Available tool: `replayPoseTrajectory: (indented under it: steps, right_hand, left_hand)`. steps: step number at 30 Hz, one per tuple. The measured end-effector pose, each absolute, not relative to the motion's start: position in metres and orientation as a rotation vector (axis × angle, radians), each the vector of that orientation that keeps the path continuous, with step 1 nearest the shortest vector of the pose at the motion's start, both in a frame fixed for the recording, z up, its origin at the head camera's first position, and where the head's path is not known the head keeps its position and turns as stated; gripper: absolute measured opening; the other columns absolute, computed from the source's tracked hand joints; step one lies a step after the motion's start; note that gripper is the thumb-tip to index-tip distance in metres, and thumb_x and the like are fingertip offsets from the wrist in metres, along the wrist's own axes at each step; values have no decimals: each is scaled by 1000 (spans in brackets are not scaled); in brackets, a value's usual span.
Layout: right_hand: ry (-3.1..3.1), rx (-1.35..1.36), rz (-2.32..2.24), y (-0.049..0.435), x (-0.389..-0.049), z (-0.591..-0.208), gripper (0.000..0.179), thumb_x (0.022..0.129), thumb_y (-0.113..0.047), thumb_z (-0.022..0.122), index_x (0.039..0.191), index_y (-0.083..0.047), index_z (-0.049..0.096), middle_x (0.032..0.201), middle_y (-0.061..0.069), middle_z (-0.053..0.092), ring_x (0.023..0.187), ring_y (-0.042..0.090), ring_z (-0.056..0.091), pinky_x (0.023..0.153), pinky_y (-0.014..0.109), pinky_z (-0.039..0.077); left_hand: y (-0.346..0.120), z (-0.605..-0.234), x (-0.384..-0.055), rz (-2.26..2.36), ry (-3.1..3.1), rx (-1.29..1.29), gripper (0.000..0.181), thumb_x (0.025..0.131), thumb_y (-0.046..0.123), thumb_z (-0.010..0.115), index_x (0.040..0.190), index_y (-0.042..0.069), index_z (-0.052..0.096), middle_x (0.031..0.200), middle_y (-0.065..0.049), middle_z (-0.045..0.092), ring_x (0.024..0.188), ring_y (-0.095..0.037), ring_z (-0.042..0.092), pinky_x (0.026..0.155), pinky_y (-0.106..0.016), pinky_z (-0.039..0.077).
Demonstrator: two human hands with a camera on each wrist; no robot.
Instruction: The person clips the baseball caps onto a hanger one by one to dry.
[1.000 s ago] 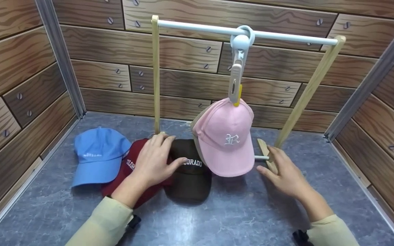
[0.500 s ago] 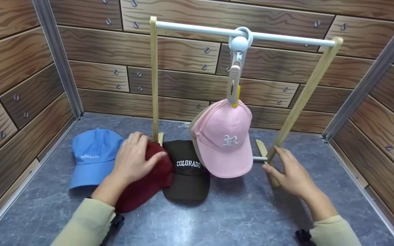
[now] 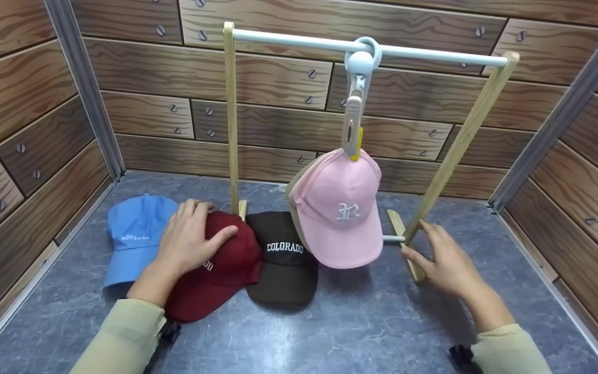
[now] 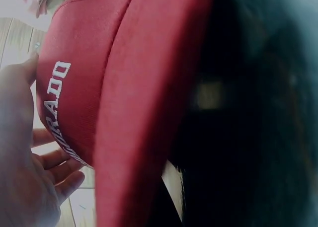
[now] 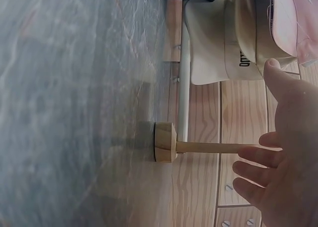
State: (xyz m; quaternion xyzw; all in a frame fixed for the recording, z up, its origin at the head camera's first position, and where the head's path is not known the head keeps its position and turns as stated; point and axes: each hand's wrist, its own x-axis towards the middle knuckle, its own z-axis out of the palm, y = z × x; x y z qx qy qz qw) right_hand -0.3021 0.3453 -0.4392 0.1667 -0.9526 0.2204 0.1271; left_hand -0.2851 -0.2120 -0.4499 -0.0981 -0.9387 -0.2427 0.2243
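A: How are we finding the grip of the left hand (image 3: 187, 236)?

B: We are seeing it loose and spread, the thumb lying over the crown of the maroon cap (image 3: 226, 280) and the fingers extending along the side nearer the blue cap (image 3: 130, 223). The maroon cap is sitting on the gray table (image 3: 356, 332), between the blue cap and the dark brown cap (image 3: 282, 280).

A: And the right hand (image 3: 447, 262)?

B: We are watching it hold thumb and fingers apart at the foot of the right post (image 3: 460, 140); we are unable to tell whether the fingertips are touching the wood.

A: What are we counting?

B: We are counting three caps on the table, one each of blue, maroon and dark brown. One clip (image 3: 352, 124) is hanging from one top rail (image 3: 294, 41), holding one pink cap (image 3: 338, 239). Behind that, we are making out at least one beige cap (image 5: 208, 48).

A: Which words are we reading?

B: We are reading "COLORADO" on dark brown, "RADO" clearly at the end of the maroon lettering, and an ornate white "R" on pink. The blue cap is carrying white letters too small for us to read.
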Motion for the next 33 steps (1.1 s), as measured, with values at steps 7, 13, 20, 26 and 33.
replayPoseTrajectory:
  steps: [7, 13, 20, 26, 33]
  right_hand:
    - [-2793, 480, 638, 346, -302, -441, 90, 109, -53, 71, 165, 10, 39, 161, 37, 46, 150, 60, 43, 121, 75, 33]
    - [-2807, 483, 621, 345, -303, -440, 91, 109, -54, 70, 165, 11, 39, 160, 37, 46, 149, 60, 43, 121, 75, 34]
    - [-2804, 487, 609, 345, -304, -442, 89, 108, -51, 72, 165, 10, 40, 159, 36, 47, 148, 59, 45, 120, 75, 36]
    - [-2782, 502, 608, 341, -303, -445, 87, 107, -49, 74, 163, 10, 43, 158, 34, 50, 146, 58, 48, 119, 74, 38]
    - [-2761, 555, 599, 332, -302, -452, 85, 105, -46, 79, 159, 11, 48, 151, 31, 57, 139, 55, 57, 115, 72, 44]
  left_hand:
    - [-215, -454, -285, -675, -2639, -248, 91, 102, 72, 65, 149, -5, 58, 138, -25, 58, 133, -45, 52, 114, -64, 43]
    - [-217, -456, -284, -696, -2671, -234, 92, 103, 74, 62, 153, -3, 57, 143, -26, 58, 136, -45, 51, 116, -65, 42]
    - [-216, -455, -282, -718, -2691, -233, 88, 105, 73, 60, 152, -2, 58, 142, -25, 60, 136, -45, 53, 116, -65, 43]
    - [-214, -455, -282, -713, -2699, -254, 88, 105, 73, 59, 150, -2, 59, 139, -24, 60, 134, -45, 55, 114, -65, 44]
    - [-209, -452, -282, -701, -2703, -277, 89, 104, 74, 59, 150, -3, 59, 139, -24, 61, 133, -46, 55, 113, -65, 45]
